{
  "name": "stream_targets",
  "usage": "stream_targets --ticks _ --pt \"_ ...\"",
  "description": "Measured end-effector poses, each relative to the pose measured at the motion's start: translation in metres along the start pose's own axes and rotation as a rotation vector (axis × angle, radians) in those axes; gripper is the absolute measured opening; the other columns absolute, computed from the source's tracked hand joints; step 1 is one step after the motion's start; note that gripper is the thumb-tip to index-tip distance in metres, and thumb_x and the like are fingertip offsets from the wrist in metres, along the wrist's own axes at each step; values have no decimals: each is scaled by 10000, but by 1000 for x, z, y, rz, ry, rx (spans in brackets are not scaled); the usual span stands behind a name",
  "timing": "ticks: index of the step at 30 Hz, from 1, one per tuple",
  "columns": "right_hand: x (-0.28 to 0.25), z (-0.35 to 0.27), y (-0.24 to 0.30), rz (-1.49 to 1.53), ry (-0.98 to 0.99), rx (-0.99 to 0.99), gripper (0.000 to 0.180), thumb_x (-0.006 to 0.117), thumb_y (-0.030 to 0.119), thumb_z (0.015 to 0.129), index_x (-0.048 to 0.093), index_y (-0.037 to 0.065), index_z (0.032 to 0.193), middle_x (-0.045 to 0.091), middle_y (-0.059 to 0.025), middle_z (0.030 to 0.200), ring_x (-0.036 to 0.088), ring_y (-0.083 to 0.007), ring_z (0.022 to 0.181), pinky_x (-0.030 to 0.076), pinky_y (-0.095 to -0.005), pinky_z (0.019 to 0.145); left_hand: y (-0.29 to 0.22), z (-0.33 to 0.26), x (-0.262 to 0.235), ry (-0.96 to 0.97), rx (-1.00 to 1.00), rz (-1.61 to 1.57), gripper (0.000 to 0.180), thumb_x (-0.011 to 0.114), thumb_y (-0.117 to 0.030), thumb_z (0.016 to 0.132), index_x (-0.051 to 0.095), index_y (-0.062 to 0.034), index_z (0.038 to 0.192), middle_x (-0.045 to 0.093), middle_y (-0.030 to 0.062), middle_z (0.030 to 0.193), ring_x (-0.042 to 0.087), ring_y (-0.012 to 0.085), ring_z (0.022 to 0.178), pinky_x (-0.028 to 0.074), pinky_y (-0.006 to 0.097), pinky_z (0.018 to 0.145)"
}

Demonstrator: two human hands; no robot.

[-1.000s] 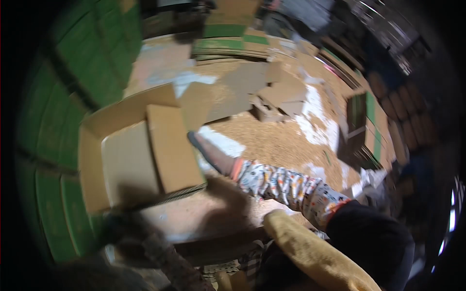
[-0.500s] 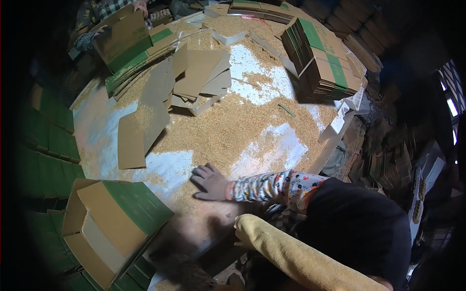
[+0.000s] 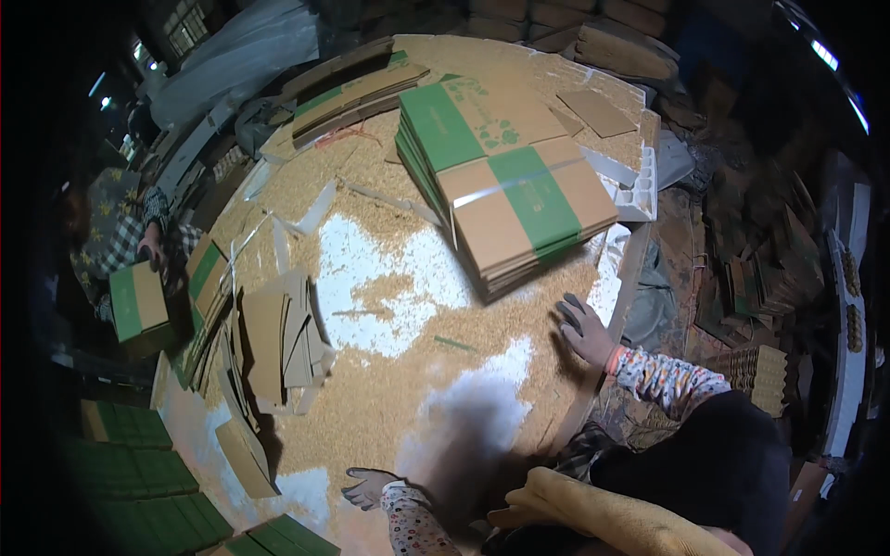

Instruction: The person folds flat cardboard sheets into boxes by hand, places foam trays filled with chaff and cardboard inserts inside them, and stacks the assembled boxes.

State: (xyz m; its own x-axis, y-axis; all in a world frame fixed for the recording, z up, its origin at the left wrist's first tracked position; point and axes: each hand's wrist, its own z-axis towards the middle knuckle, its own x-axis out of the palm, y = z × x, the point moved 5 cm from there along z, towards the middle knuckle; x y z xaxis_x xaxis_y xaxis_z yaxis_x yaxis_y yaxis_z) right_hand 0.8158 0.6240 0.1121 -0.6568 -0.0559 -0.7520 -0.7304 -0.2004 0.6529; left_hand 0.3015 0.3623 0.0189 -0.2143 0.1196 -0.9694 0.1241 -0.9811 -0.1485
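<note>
My left hand (image 3: 369,487), in a grey glove, reaches low over the tabletop with its fingers stretched out, holding nothing. Farther right, my right hand (image 3: 586,334), also gloved, is spread open over the shavings near the table's right edge; whether it touches them I cannot tell. Just beyond it lies a strapped stack of flat brown-and-green cartons (image 3: 528,190). Light brown shavings (image 3: 371,422) cover much of the white table surface (image 3: 389,306). Left of the middle, loose flattened cardboard sheets (image 3: 269,347) lean together. A thin green strip (image 3: 454,344) rests on the shavings.
At the left, another person's hand (image 3: 150,248) is at a brown-and-green carton (image 3: 139,301). Green-topped cartons (image 3: 148,473) line the near left side. More flat cartons (image 3: 357,93) lie at the far side. Egg trays (image 3: 756,375) stand off the table's right. A yellow cloth (image 3: 603,510) hangs in front of me.
My view has swung to the right, so the strapped stack appears nearer the middle. My right hand has moved toward the right table edge. My left hand has come into view.
</note>
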Motion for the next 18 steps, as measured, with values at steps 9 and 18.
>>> stream_targets --ticks 9,18 --pt "-134 174 -132 459 -329 63 321 432 180 992 533 -2 1236 576 -76 1206 564 -149 1051 452 -279 903 -383 -260 -137 1266 354 -1313 657 390 -513 973 281 -51 1427 474 65 1275 487 164 1052 400 324 955" --pt "-128 216 -29 437 -263 -65 339 494 54 885 490 -81 1196 473 -271 1278 416 -404 1260 339 -424 1070 -398 -294 -115 2012 223 -1199 774 365 -672 897 354 -89 1407 495 81 1316 494 244 1154 398 367 999"
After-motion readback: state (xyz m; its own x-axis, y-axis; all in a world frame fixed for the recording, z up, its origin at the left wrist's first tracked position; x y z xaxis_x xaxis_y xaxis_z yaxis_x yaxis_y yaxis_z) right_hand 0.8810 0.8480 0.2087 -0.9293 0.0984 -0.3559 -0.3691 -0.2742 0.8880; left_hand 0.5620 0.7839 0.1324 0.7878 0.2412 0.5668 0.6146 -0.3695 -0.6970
